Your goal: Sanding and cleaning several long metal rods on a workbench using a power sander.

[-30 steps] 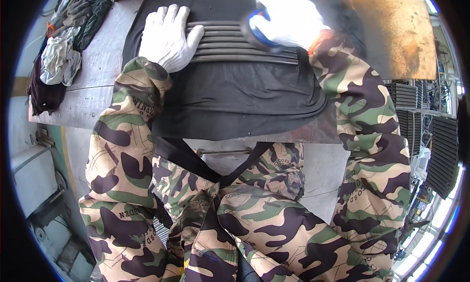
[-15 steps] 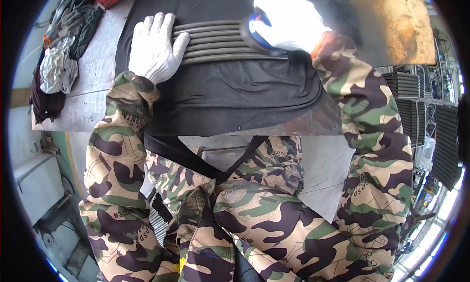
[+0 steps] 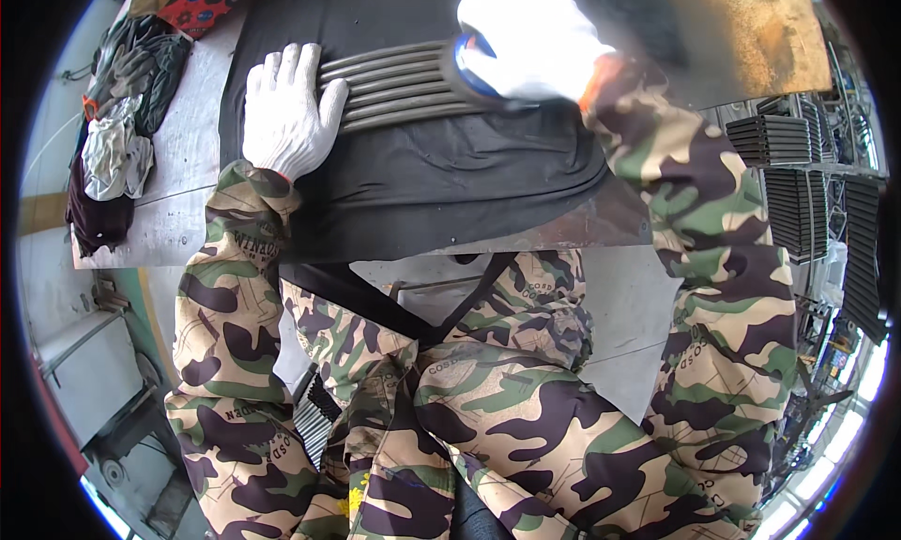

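Several dark grey metal rods (image 3: 389, 89) lie side by side on a black cloth (image 3: 450, 165) spread over the table. My left hand (image 3: 293, 108), in a white knitted glove, rests flat on their left ends, fingers stretched out and thumb apart. My right hand (image 3: 530, 43), gloved in white too, is closed round a round, blue-edged tool (image 3: 477, 63) above the right part of the rods. Glare and blur hide the tool's exact kind. Glove and tool cover the rods' right ends.
A heap of dark and white cloths or gloves (image 3: 117, 155) lies on the table's left, near a red patterned item (image 3: 202, 5). A rusty-brown sheet (image 3: 770, 38) is at the far right. Racks of stacked dark rods (image 3: 770, 141) stand beyond the table's right edge.
My right hand has moved a little left along the rods with the blue-edged tool. The left hand stays flat on the rods. The whole view has shifted slightly.
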A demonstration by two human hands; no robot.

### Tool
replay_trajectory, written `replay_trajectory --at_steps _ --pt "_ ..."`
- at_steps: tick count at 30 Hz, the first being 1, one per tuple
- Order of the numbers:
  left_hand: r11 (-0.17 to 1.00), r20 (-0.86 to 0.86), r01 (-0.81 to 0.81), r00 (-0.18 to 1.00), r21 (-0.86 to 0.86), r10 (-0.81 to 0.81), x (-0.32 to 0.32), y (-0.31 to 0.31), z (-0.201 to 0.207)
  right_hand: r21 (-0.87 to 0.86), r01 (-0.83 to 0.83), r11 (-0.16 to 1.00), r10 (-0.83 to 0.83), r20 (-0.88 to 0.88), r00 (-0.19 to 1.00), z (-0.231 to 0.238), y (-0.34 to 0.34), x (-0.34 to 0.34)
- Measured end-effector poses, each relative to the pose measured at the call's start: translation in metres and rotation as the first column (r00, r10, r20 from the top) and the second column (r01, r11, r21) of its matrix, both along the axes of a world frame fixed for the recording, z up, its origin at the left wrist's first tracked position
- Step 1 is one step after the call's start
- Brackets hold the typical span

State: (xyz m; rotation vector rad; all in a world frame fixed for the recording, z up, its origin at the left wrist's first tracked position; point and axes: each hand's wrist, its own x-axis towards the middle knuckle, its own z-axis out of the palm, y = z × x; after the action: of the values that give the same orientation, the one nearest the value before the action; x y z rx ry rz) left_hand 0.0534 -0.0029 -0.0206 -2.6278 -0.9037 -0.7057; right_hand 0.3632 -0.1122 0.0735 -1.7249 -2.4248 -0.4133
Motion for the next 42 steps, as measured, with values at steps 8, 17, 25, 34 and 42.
replay_trajectory --at_steps 8,17,25,34,42 --pt "1.0 0.029 0.002 1.0 -0.006 -0.001 0.005 0.007 0.002 -0.055 -0.004 0.999 0.002 -0.036 0.999 -0.001 0.014 -0.027" --pt "0.993 -0.015 -0.029 0.999 -0.111 0.028 0.01 0.013 0.003 -0.095 0.074 0.993 -0.073 0.024 0.997 0.0 0.033 -0.036" --pt "0.995 0.034 -0.008 0.999 -0.099 0.011 0.012 0.015 0.001 0.002 0.03 1.0 -0.03 0.031 0.999 -0.001 0.039 -0.047" --pt "0.996 0.042 -0.01 0.999 -0.084 0.013 0.01 0.012 0.0 -0.108 0.105 0.989 -0.106 -0.006 0.994 0.016 0.038 -0.039" --pt "0.993 0.037 0.004 0.999 -0.115 0.0 0.007 0.007 0.006 -0.095 0.097 0.991 -0.098 -0.003 0.995 0.019 0.024 -0.025"
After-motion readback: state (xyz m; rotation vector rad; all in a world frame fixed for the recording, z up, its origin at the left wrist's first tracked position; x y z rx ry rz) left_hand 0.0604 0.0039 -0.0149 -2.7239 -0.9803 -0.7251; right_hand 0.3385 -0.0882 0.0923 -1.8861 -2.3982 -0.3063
